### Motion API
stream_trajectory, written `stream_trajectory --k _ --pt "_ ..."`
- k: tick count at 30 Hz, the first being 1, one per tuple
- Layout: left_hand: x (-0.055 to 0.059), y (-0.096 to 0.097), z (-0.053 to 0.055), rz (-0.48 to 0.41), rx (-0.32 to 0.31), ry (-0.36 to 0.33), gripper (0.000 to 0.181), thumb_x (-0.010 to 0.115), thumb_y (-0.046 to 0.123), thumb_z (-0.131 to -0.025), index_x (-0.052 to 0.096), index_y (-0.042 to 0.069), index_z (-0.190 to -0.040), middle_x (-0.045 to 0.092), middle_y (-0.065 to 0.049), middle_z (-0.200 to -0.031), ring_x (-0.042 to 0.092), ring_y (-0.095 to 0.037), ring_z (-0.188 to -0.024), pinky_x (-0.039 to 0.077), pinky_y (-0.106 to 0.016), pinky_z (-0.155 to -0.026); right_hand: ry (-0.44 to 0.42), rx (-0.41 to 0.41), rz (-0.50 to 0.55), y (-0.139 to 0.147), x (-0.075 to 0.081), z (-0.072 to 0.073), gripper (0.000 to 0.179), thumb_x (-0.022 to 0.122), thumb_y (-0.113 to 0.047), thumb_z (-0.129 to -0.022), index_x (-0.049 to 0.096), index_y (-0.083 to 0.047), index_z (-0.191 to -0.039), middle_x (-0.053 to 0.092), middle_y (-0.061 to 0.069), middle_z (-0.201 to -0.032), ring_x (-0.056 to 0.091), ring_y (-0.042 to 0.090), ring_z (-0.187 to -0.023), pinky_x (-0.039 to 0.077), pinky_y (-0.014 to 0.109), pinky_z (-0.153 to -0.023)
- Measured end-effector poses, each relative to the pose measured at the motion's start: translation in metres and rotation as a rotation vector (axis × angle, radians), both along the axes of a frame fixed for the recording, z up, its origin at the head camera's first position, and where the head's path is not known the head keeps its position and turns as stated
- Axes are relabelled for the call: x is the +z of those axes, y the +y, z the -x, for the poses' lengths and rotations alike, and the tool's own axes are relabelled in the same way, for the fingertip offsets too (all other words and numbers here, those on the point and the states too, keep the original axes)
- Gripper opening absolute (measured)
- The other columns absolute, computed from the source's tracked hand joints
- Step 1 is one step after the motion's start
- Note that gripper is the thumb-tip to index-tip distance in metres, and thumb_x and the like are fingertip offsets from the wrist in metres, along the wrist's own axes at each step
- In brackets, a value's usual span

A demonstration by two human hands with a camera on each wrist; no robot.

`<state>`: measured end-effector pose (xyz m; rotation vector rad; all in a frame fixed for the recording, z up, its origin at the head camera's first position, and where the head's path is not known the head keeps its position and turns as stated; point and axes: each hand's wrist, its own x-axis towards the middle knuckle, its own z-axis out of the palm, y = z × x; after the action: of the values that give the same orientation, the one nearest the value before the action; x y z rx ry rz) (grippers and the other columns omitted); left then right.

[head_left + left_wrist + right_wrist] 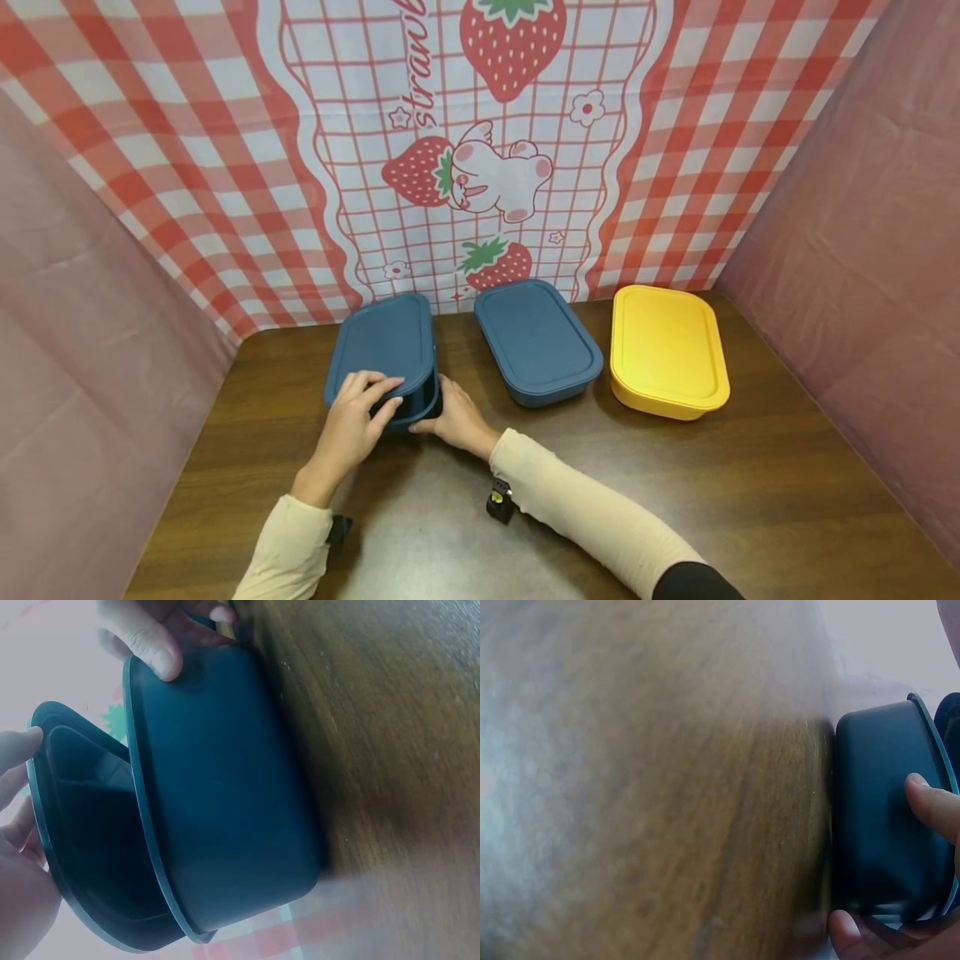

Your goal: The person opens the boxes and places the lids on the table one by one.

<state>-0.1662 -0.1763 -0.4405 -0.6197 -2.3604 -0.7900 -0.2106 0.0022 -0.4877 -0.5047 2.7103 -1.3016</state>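
Note:
A dark blue lidded container stands on the left of the table, its lid (384,340) tilted up at the near end. My left hand (354,421) pinches the near edge of that lid, thumb and fingers at the rim. The left wrist view shows a wedge-shaped gap between the lid's underside (94,817) and the container body (225,780). At the near right corner, my right hand (459,419) grips the body, its thumb on the near wall and fingers around the side. In the right wrist view the container wall (877,810) sits upright on the table.
A second blue container (536,337) with its lid on stands in the middle, right of my hands. Further right is a yellow lidded container (667,350). A strawberry-patterned cloth (487,167) hangs behind the wooden table (675,483), and pink cloth covers both sides.

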Motion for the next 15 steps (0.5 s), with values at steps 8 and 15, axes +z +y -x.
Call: stream_trajectory --k 8,15 --pt "0.0008 -0.0009 -0.0002 -0.048 0.007 0.017 0.029 0.077 0.007 -0.081 0.073 0.007 -0.11 0.064 -0.012 -0.1 0.054 -0.027 -0.095 0.048 -0.042 -0.08 -0.002 -0.003 0.005 0.0001 -0.0006 -0.0002 0.096 0.086 -0.035 -0.073 0.035 0.004 -0.145 0.05 0.025 -0.139 0.051 0.039 -0.127 0.043 0.049 -0.105" --pt "0.0002 -0.003 0.0012 -0.09 0.011 0.036 0.029 0.076 0.005 -0.082 0.073 0.006 -0.111 0.064 -0.012 -0.1 0.054 -0.027 -0.094 0.046 -0.041 -0.081 0.009 -0.002 0.009 0.0001 -0.0012 -0.0002 0.095 0.087 -0.033 -0.072 0.037 0.004 -0.144 0.052 0.024 -0.138 0.052 0.038 -0.126 0.043 0.048 -0.105"
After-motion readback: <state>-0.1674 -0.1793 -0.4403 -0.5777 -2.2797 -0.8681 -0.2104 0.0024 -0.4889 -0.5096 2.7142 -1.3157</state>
